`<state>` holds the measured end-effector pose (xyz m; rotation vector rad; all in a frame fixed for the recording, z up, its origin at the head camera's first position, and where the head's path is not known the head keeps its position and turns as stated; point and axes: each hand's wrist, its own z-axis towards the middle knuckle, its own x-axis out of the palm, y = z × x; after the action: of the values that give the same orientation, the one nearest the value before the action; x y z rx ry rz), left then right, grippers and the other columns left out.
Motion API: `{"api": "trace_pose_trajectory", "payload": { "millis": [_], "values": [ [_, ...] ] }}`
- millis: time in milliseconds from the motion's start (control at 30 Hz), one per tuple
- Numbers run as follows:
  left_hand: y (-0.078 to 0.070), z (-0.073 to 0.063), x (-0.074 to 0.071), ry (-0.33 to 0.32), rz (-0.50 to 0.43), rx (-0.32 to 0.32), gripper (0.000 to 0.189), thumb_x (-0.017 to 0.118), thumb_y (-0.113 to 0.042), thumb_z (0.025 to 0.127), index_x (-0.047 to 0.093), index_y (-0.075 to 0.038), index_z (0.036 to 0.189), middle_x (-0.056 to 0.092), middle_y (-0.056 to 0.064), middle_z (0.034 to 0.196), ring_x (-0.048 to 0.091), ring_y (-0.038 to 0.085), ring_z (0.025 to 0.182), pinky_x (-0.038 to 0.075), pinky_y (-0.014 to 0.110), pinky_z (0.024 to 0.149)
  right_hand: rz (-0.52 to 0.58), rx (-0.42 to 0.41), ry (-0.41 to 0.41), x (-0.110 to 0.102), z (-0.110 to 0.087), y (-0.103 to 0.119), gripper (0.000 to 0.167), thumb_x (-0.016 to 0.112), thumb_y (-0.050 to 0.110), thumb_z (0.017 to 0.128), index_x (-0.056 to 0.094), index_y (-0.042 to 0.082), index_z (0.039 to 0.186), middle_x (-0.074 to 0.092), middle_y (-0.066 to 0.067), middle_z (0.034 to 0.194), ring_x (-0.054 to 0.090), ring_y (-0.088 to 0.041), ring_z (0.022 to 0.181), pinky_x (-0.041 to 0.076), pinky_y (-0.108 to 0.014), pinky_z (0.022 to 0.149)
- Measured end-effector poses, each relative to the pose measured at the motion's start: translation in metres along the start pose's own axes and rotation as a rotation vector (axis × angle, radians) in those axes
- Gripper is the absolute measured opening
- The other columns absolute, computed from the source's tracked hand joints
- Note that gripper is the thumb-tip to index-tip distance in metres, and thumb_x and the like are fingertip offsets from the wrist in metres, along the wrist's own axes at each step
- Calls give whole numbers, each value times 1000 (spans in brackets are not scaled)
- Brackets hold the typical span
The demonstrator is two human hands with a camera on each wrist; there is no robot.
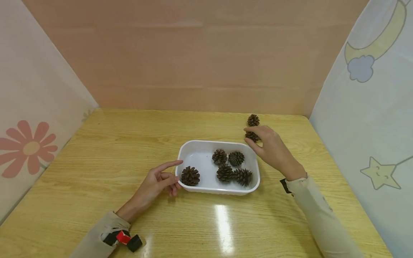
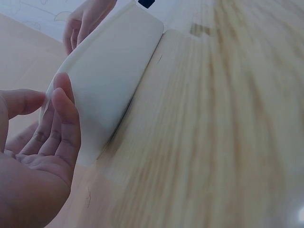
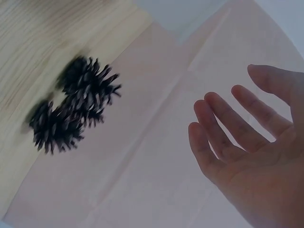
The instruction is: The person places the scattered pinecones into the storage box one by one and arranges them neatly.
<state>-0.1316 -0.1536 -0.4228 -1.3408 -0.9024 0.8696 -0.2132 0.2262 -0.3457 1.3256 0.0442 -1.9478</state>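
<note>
A white plastic tray [image 1: 206, 186] stands on the table, with several brown pine cones in it. One pine cone [image 1: 190, 176] lies at its left end; the others, such as this pine cone [image 1: 224, 172], are grouped in its middle and right. My left hand [image 1: 156, 182] holds the tray's left end, thumb and fingers about the rim in the left wrist view. Beyond the tray's far right corner, my right hand [image 1: 270, 146] hovers with thumb and fingers spread around a pine cone [image 1: 252, 136], partly hidden by it. In the right wrist view the fingers are apart from the cones.
Another pine cone [image 1: 253, 120] lies just behind the one at my right hand, near the table's back edge. A pinkish-tan backdrop [image 1: 203, 53] rises behind the wooden table [image 1: 122, 143]. Printed white panels [image 1: 364, 118] flank it left and right.
</note>
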Motion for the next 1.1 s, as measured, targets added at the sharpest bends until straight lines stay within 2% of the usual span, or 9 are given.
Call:
{"api": "trace_pose_trajectory", "payload": {
  "millis": [267,567,833,1100],
  "values": [
    [0,0,1,-5,11,0,57,63,-14,99,41,-2,150,66,35,85,66,22,62,59,41,58,-54,90,-17,-8,-2,-31,35,67,10,96,62,0,129,63,-20,126,54,-39,121,44,-56,100],
    [0,0,0,-3,10,-9,57,64,-15,99,41,-3,150,67,32,85,66,22,63,59,41,58,-78,174,30,-14,-4,-51,38,65,9,97,57,-1,133,58,-26,131,49,-46,124,39,-62,102],
    [0,0,0,-3,-4,-16,57,64,-15,99,42,-4,150,70,22,82,66,21,63,59,40,59,-85,266,106,-9,-8,-71,47,64,9,96,49,-5,138,47,-33,138,38,-53,129,30,-67,106],
    [0,0,0,-1,-6,-10,57,64,-13,99,41,-3,150,70,21,82,66,21,63,59,40,59,-64,359,211,2,-13,-92,63,66,12,96,35,-5,148,31,-37,147,31,-57,131,29,-71,105]
  ]
}}
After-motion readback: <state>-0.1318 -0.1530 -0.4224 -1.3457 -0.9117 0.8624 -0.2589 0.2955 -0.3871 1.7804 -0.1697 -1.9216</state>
